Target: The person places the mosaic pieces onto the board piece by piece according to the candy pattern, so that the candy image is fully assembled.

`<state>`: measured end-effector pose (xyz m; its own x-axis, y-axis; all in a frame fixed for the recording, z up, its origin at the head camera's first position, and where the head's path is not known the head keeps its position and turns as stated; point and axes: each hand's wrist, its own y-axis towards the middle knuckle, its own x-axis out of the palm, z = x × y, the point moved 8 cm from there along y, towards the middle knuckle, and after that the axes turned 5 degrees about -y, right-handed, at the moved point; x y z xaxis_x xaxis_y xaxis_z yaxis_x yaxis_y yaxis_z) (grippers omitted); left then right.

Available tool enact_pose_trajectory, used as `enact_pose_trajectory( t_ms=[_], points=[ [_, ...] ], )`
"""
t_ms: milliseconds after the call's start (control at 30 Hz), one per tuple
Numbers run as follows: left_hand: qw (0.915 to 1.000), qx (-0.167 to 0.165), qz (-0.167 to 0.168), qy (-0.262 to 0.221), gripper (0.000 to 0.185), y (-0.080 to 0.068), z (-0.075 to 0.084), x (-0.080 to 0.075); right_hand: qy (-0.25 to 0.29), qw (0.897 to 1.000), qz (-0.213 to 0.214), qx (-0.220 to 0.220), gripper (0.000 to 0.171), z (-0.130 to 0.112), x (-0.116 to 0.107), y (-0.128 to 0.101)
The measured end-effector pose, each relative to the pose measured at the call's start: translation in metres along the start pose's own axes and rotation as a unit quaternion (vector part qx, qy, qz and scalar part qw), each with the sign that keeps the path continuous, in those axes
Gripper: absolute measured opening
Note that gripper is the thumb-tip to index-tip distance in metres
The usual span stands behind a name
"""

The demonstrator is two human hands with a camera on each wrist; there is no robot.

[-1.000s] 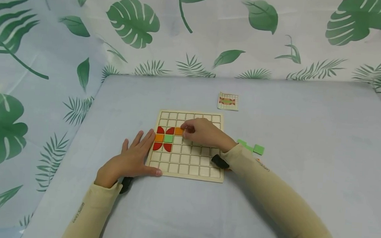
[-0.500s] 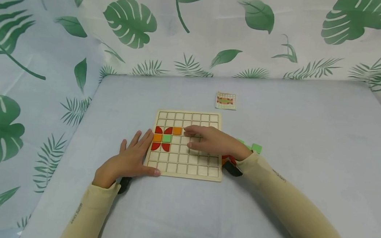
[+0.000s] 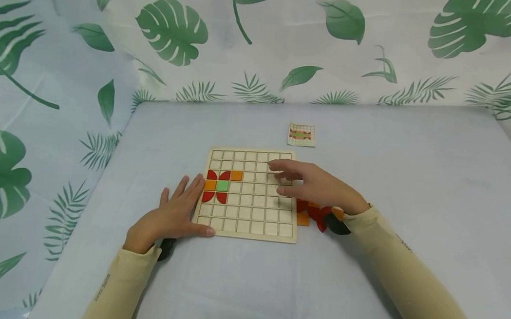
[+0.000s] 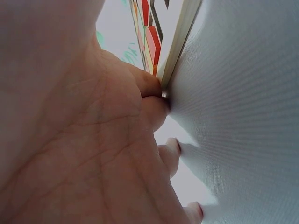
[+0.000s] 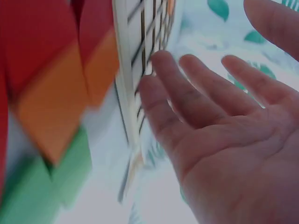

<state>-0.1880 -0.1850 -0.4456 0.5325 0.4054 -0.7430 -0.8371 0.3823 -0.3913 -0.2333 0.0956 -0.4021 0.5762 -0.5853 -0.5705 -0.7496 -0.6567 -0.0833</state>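
Note:
A wooden grid board (image 3: 252, 213) lies on the table. On its left part sit several red quarter-round tiles (image 3: 221, 197), a light green square tile (image 3: 222, 186) and an orange square tile (image 3: 210, 185); another orange tile (image 3: 236, 176) lies in the upper row. My left hand (image 3: 168, 218) is spread at the board's left edge, its thumb on the lower left corner and fingertips at the side. Over the board's right part hovers my right hand (image 3: 320, 184), fingers loosely extended; its palm, seen in the right wrist view, holds nothing.
Loose red tiles (image 3: 315, 213) and an orange tile (image 3: 303, 219) lie right of the board, partly under my right wrist. Green tiles (image 5: 28, 191) show there in the right wrist view. Behind the board is a small pattern card (image 3: 302, 135). Leaf-printed cloth (image 3: 262, 47) hangs behind the table.
My right hand has let go of the orange tile in the upper row and moved right across the board, its fingers loosening. The left hand stays at the board's edge.

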Motion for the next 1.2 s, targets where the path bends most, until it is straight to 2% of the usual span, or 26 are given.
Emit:
enact_pose_trajectory(
  t_ms=[267,600,800,967,1067,1200],
  points=[
    [1.0,-0.001,0.002,0.003,0.132,0.001,-0.002,0.0,-0.053,0.998,0.021,0.026,0.051,0.016,-0.03,-0.012],
    [1.0,0.0,0.003,0.008,0.132,0.0,-0.002,-0.001,-0.121,0.987,0.009,0.101,0.04,0.044,-0.049,-0.027],
    [1.0,-0.002,0.002,0.005,0.132,0.0,-0.002,-0.001,-0.134,0.985,-0.023,0.102,0.034,0.053,-0.051,-0.031],
    [1.0,0.001,0.003,0.008,0.132,0.0,-0.002,-0.001,-0.139,0.984,-0.046,0.097,0.037,0.055,-0.05,-0.032],
    [1.0,0.002,0.004,0.008,0.132,0.001,-0.002,-0.001,-0.136,0.985,-0.047,0.092,0.037,0.055,-0.048,-0.031],
    [1.0,0.002,0.004,0.005,0.132,0.0,-0.003,-0.001,-0.135,0.986,-0.04,0.089,0.027,0.056,-0.046,-0.028]
  ],
)
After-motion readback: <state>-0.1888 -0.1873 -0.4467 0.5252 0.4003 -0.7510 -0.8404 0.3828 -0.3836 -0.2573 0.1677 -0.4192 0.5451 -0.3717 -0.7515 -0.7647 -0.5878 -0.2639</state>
